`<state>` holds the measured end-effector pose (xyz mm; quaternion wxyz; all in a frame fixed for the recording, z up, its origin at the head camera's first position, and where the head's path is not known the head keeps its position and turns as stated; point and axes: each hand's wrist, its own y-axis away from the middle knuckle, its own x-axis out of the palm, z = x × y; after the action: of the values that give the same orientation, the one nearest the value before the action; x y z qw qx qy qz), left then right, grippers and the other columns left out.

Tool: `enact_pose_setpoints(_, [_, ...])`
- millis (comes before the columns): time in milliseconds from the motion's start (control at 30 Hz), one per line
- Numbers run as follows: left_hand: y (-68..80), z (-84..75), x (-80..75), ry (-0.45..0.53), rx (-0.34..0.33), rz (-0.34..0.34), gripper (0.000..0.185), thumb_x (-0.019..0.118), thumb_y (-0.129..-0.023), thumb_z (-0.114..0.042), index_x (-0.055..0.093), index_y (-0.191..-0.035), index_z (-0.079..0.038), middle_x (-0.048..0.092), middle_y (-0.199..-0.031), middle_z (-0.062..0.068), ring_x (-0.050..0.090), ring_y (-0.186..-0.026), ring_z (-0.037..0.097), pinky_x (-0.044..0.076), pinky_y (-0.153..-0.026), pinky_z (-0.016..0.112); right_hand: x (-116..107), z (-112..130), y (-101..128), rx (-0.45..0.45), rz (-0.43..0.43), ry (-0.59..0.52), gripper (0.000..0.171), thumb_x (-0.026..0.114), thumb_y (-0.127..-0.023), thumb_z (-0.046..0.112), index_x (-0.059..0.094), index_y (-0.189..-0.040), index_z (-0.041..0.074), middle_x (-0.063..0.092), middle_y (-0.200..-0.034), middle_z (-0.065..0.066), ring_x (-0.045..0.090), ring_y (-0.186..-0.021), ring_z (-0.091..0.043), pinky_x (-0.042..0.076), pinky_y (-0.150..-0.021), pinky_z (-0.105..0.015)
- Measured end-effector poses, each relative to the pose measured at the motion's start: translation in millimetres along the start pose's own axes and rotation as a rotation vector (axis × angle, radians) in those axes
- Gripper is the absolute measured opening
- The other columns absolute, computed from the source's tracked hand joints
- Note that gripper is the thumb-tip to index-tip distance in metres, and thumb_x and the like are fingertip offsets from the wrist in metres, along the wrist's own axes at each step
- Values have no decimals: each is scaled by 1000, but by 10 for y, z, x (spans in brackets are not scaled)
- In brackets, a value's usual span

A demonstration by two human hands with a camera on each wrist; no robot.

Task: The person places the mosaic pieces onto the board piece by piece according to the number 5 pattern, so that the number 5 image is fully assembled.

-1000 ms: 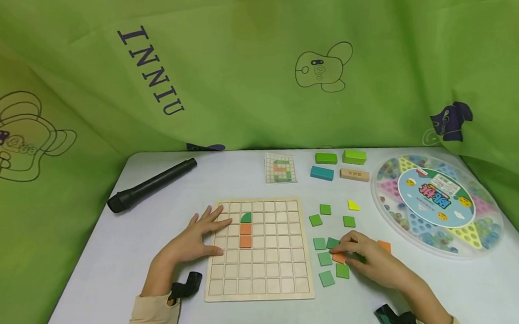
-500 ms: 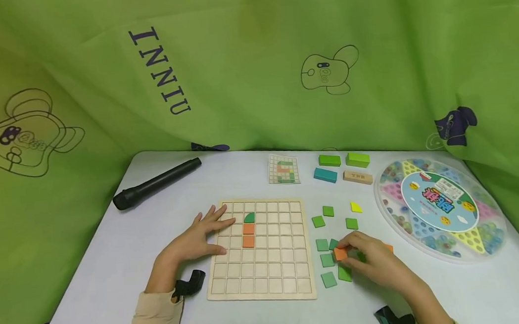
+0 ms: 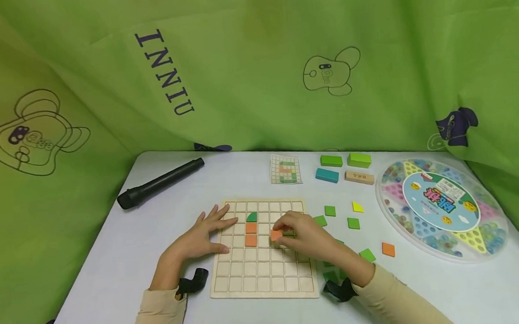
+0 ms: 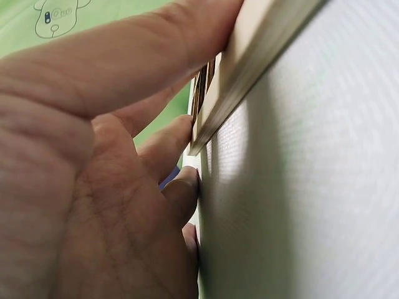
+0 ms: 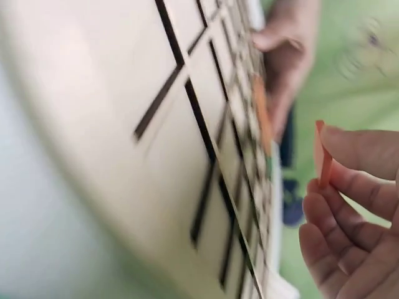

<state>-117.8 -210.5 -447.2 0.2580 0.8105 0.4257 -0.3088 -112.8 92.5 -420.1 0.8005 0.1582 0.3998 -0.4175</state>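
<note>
A wooden grid board (image 3: 264,284) lies on the white table, with a green quarter-round tile (image 3: 252,217) and two orange square tiles (image 3: 251,234) set in one column. My left hand (image 3: 197,242) rests with spread fingers on the board's left edge; the left wrist view shows the thumb on the rim (image 4: 234,68). Between thumb and fingertips, my right hand (image 3: 306,233) pinches an orange square tile (image 3: 276,235) over the board's middle. That tile (image 5: 323,152) appears edge-on in the right wrist view, apart from the board surface. The right forearm covers some green tiles.
Right of the board lie green square tiles (image 3: 353,223), a yellow tile (image 3: 357,207) and an orange tile (image 3: 388,249). A pattern card (image 3: 285,169), several blocks (image 3: 327,175), a round marble game box (image 3: 440,205) and a black microphone (image 3: 160,183) stand farther back.
My right hand has picked the orange tile up from the loose tiles and carried it left over the board. The left hand has stayed on the board's edge.
</note>
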Motion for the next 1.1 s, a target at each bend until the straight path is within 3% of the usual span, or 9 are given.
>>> enact_pose_setpoints(200, [-36, -10, 33, -3, 6, 22, 75, 77, -75, -32, 46, -142, -20, 15, -159, 10, -1, -147, 36, -6, -116, 56, 178, -21, -213, -3, 129, 75, 18, 73, -83, 22, 68, -97, 12, 61, -93, 5, 55, -82, -7, 50, -74, -22])
enact_pose_setpoints(433, [-65, -30, 32, 5, -2, 15, 74, 78, -75, -28, 47, -141, -20, 15, -159, 8, -1, -147, 34, -6, -117, 54, 239, -50, -265, -71, 132, 163, 22, 74, -82, 29, 66, -94, 13, 57, -87, 6, 51, -79, -6, 49, -71, -20])
enact_pose_setpoints(567, [-64, -19, 52, 11, -1, 23, 74, 78, -75, -29, 46, -141, -20, 15, -159, 8, -1, -147, 34, -6, -117, 55, 179, -65, -205, -55, 146, 142, 36, 73, -82, 35, 65, -106, 10, 60, -96, 3, 54, -86, -8, 51, -78, -24])
enact_pose_setpoints(667, [-67, -11, 74, 10, 2, 31, 75, 78, -75, -31, 46, -142, -20, 14, -159, 8, -1, -147, 34, -6, -117, 55, 46, -85, -23, -25, 105, 74, 44, 72, -83, 33, 61, -117, 7, 62, -107, -1, 58, -96, -13, 52, -85, -31])
enact_pose_setpoints(767, [-62, -18, 71, 9, 0, 23, 76, 78, -74, -31, 46, -142, -20, 15, -159, 8, -1, -147, 34, -6, -117, 55, -129, -139, 263, 7, -3, 34, 43, 72, -84, 27, 60, -120, 7, 63, -115, -3, 61, -104, -18, 53, -88, -37])
enact_pose_setpoints(967, [-19, -19, 16, 2, -8, 7, 75, 78, -74, -29, 47, -141, -19, 16, -159, 9, 0, -147, 36, -6, -116, 56, -461, -435, 962, 131, -220, 122, 45, 75, -81, 19, 60, -123, 10, 63, -118, 0, 61, -106, -21, 53, -85, -42])
enact_pose_setpoints(1067, [-7, -4, 2, 6, -4, 4, 75, 78, -74, -29, 47, -141, -19, 16, -159, 10, 0, -146, 37, -6, -116, 57, -605, -611, 1300, 247, -294, 163, 44, 75, -81, 21, 62, -122, 12, 65, -116, -1, 60, -101, -20, 51, -85, -27])
enact_pose_setpoints(1100, [-3, 2, -1, 8, -3, 3, 75, 78, -74, -29, 47, -141, -18, 16, -159, 11, 0, -146, 37, -6, -116, 57, -646, -666, 1394, 291, -310, 174, 43, 75, -81, 22, 62, -121, 12, 65, -116, -3, 60, -100, -21, 51, -84, -28])
